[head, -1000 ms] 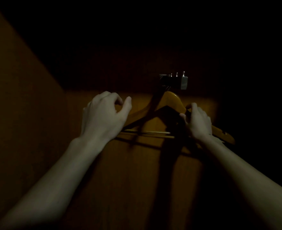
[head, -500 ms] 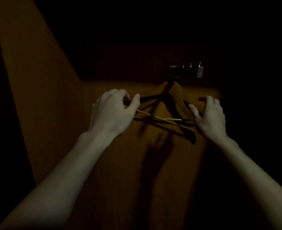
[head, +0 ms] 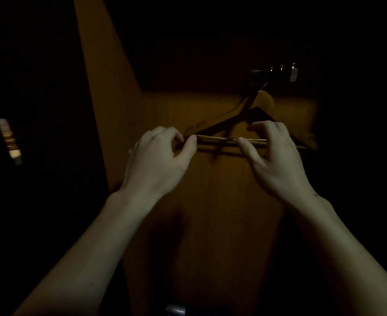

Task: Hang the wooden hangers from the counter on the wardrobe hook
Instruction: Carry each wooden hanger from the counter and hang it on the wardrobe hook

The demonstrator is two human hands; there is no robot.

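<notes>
Below the wardrobe hook (head: 275, 73), both hands' fingers (head: 191, 142) pinch the hung wooden hangers' (head: 229, 124) crossbars against the wood panel (head: 210, 190).

A lit strip (head: 9, 141) glows far left; a grey object (head: 176, 310) sits at the bottom edge.

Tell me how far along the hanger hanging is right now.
Done: the wooden hangers already hang from the wardrobe hook. In hand: the left hand and right hand pinch their bottom bars, apparently squaring them up. Left: letting go. Whether more hangers wait on the counter is out of view.
</notes>
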